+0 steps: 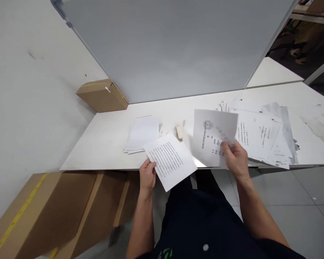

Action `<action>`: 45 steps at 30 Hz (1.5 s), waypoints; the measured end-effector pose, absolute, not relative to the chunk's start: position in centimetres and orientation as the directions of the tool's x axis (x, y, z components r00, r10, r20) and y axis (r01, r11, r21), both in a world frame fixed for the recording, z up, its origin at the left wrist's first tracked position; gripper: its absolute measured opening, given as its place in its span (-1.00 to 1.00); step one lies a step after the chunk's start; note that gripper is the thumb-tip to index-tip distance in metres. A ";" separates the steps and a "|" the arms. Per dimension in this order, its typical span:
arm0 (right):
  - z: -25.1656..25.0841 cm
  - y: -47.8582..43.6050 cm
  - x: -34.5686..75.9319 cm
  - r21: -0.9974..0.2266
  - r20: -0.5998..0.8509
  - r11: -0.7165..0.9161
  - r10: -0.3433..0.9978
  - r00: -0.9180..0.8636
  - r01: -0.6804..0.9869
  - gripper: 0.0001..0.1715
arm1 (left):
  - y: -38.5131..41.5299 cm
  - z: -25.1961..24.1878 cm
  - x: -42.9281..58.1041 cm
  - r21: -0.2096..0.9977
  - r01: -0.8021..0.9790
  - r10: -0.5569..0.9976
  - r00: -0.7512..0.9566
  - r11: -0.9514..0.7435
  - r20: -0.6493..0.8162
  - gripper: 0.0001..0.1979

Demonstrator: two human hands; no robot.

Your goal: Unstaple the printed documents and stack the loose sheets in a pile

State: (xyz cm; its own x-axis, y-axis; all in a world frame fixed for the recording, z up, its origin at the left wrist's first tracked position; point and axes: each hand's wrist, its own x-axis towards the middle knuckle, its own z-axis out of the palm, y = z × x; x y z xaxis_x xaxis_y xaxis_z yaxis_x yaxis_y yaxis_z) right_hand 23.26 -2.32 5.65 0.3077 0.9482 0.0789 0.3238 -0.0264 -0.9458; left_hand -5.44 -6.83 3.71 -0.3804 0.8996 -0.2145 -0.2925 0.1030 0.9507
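My left hand [147, 175] pinches the near corner of a printed sheet [170, 160] full of dense text, held over the front edge of the white table [108, 136]. In my right hand [235, 157], fingers closed, is a second sheet [213, 135] bearing a round seal and a few short lines of text; it is lifted and tilted above the table. Between the two sheets a small beige stapler [179, 132] lies on the table. A spread pile of printed papers [267, 135] lies just right of my right hand.
A neat stack of blank-looking sheets [142, 133] lies left of the stapler. A grey partition panel [172, 46] stands along the table's far edge. A cardboard box [102, 95] sits at the far left corner, and larger boxes [51, 212] stand on the floor below left.
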 end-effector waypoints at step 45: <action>5.8 -1.6 17.1 -0.971 0.241 0.236 0.955 -0.175 -0.049 -0.79 | -5.2 5.3 -1.3 0.948 0.180 0.913 -0.273 -0.262 0.304 -0.70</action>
State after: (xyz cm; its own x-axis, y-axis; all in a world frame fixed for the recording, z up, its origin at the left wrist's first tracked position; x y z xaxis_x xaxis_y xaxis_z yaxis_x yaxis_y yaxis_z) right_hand 17.06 -1.63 5.81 -0.1749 0.9547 0.2409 -0.0491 0.2359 -0.9705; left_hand -1.27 -5.19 5.30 -0.2735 0.9127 0.3036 0.1796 -0.2616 0.9483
